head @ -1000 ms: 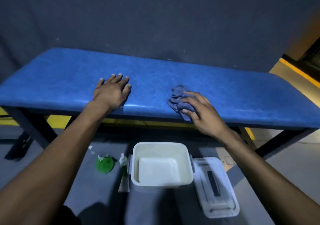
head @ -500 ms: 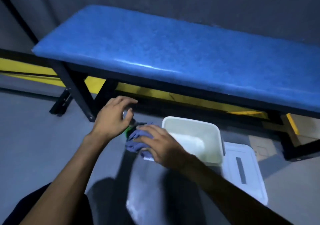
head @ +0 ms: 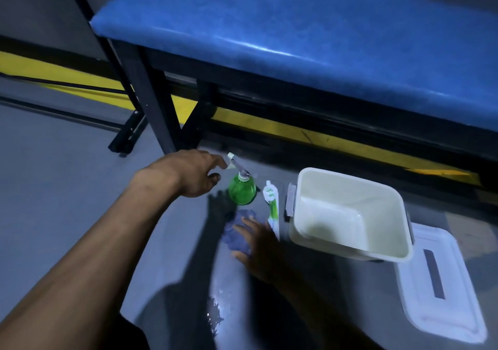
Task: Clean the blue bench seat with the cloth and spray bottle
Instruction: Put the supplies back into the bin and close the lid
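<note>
The blue bench seat (head: pixel 296 26) fills the top of the view, glossy along its front edge. On the grey floor below it stands a round green spray bottle (head: pixel 242 189) with a white trigger head. My left hand (head: pixel 194 174) is just left of the bottle, fingers apart, with the index fingertip at the nozzle and no grip around the bottle. A crumpled blue-grey cloth (head: pixel 235 235) lies on the floor in front of the bottle. My right hand (head: pixel 260 250) rests flat on the cloth's right side with spread fingers.
A white and green pouch (head: pixel 272 206) lies between the bottle and a white plastic tub (head: pixel 323 242). The tub's lid (head: pixel 442 290) lies at the right. Black bench legs (head: pixel 151 99) stand at the left, with a yellow floor stripe (head: pixel 269 126) behind.
Both hands came off the bench seat and went down to the floor. The right hand carried the cloth down and now lies on it. The left hand reached the spray bottle's nozzle.
</note>
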